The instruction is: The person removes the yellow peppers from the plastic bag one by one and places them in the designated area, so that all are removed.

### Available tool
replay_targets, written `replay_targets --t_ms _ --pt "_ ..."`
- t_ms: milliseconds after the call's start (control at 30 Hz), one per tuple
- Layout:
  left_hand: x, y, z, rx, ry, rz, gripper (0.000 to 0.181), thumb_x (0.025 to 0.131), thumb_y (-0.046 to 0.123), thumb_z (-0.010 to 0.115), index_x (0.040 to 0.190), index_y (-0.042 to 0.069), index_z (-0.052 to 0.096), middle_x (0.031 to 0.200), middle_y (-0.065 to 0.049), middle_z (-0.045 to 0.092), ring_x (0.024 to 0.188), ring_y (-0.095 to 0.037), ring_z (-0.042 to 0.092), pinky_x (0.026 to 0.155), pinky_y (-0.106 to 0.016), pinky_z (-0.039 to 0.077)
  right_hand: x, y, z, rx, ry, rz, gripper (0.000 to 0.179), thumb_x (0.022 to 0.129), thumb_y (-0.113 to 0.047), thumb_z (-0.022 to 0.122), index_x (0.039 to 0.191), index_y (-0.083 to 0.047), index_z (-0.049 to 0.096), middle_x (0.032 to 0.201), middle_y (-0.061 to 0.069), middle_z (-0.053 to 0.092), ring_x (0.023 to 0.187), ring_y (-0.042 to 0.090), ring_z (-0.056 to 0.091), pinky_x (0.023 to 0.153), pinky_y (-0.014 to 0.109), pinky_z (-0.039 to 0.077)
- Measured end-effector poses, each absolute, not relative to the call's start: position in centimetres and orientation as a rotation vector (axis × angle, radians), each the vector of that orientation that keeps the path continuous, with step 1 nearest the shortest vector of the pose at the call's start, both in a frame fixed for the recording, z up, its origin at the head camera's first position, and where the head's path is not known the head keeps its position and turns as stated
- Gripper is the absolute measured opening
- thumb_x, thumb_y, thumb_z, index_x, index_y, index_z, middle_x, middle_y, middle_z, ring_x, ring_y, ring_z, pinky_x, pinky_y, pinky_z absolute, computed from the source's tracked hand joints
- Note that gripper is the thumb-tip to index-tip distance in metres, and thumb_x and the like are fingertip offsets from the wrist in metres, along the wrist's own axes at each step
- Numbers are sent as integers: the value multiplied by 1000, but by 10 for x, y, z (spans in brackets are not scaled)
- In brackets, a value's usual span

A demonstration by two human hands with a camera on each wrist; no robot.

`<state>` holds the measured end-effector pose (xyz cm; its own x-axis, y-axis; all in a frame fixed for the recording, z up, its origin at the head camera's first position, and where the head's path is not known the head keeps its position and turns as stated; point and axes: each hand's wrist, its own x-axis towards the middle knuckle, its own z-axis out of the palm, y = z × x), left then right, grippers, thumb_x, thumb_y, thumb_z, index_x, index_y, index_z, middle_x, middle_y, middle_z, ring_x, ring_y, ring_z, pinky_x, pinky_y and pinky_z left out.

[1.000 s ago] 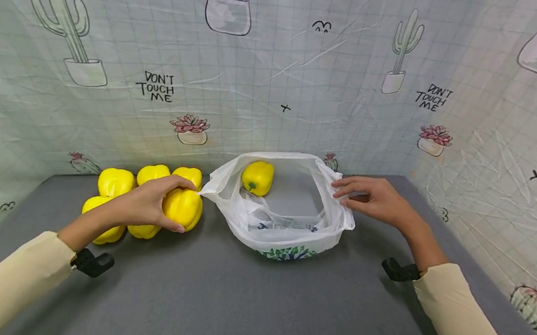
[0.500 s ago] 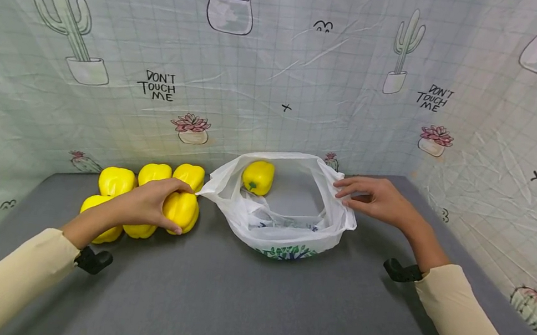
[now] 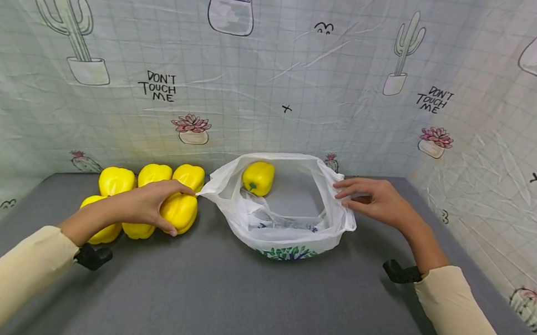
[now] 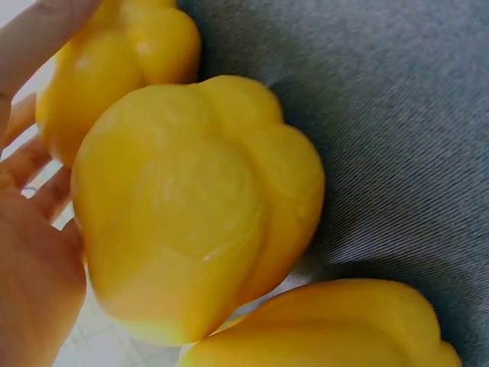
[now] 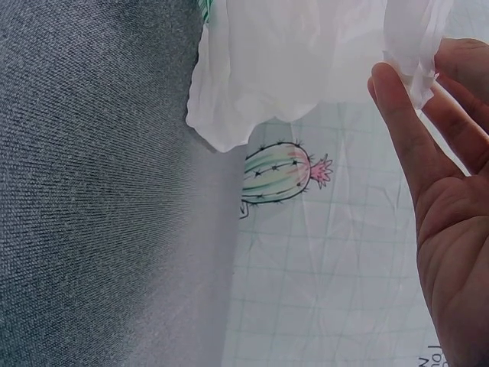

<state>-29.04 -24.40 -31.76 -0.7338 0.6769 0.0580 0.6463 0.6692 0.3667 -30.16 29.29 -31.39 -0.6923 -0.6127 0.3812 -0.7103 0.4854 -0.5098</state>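
Observation:
My left hand has its thumb and fingers around a yellow bell pepper, close beside other peppers on the grey table. In the left wrist view this bell pepper shows at upper left, partly behind another pepper. An open white plastic bag with a green tree print stands to the right. One yellow bell pepper is visible through its mouth. My right hand pinches the bag's right rim; in the right wrist view the bag runs between thumb and fingers.
Several yellow bell peppers are grouped on the left of the grey table. A cactus-printed curtain rises behind the table and along its right side. Black wrist devices sit at both cuffs.
My left hand and its bell pepper have shifted slightly left and nearer the front, toward the grouped peppers. The right hand and bag have stayed nearly still.

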Motion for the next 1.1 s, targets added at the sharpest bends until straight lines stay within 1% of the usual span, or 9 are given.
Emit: replay_targets --t_ms 100,200,333,433,567,633,800,1000,1100 --pt "-289 -245 -315 1111 2772 567 83 72 40 93 139 6 55 138 -13 58 123 -35 53 103 -59 42 -302 294 -314 1160 -2581 990 23 92 -3 74 112 -13 78 131 9 67 116 13 65 83 30 60" --pt "-288 -246 -312 1114 2769 591 78 76 38 90 139 6 56 138 -12 59 124 -35 54 104 -58 42 -302 294 -315 1169 -2575 992 23 92 -2 74 112 -12 78 131 10 68 116 12 65 82 30 60" --pt "-288 -244 -307 1108 2795 678 65 88 33 81 139 3 56 137 -13 59 121 -35 57 101 -58 46 -301 293 -315 1179 -2558 994 23 92 -1 73 111 -11 78 130 10 68 114 11 66 82 31 60" --pt "-289 -240 -299 1104 2837 766 52 94 24 76 137 3 56 135 -15 60 117 -37 59 98 -59 48 -301 292 -314 1181 -2554 989 22 91 -1 73 111 -11 78 130 10 68 115 10 65 82 32 60" --pt "-286 -228 -283 1099 2896 848 41 96 14 72 133 5 58 133 -17 61 118 -38 59 99 -59 47 -301 292 -313 1181 -2561 994 22 92 -1 73 112 -11 78 130 10 68 116 10 64 82 34 60" --pt "-284 -220 -274 1092 2906 879 39 97 12 69 133 5 58 133 -16 61 121 -38 57 103 -59 45 -302 292 -313 1183 -2560 990 23 92 -1 73 112 -11 78 130 10 68 117 11 65 82 33 60" --pt "-280 -199 -258 1104 2886 933 38 98 11 66 135 5 57 135 -13 61 127 -34 54 108 -56 42 -303 293 -313 1178 -2553 975 23 91 -1 73 111 -12 78 130 10 68 116 10 65 82 32 60" --pt "-281 -175 -248 1213 2865 916 37 96 8 67 132 4 59 133 -11 63 126 -30 56 108 -52 45 -303 291 -313 1185 -2552 976 23 91 -1 74 111 -12 78 130 10 68 115 8 65 81 30 60" --pt "-283 -163 -244 1262 2857 903 37 96 8 67 133 4 59 133 -12 63 127 -30 56 109 -50 44 -303 291 -313 1181 -2549 967 23 91 -1 74 111 -12 78 130 10 68 114 8 65 80 29 60"
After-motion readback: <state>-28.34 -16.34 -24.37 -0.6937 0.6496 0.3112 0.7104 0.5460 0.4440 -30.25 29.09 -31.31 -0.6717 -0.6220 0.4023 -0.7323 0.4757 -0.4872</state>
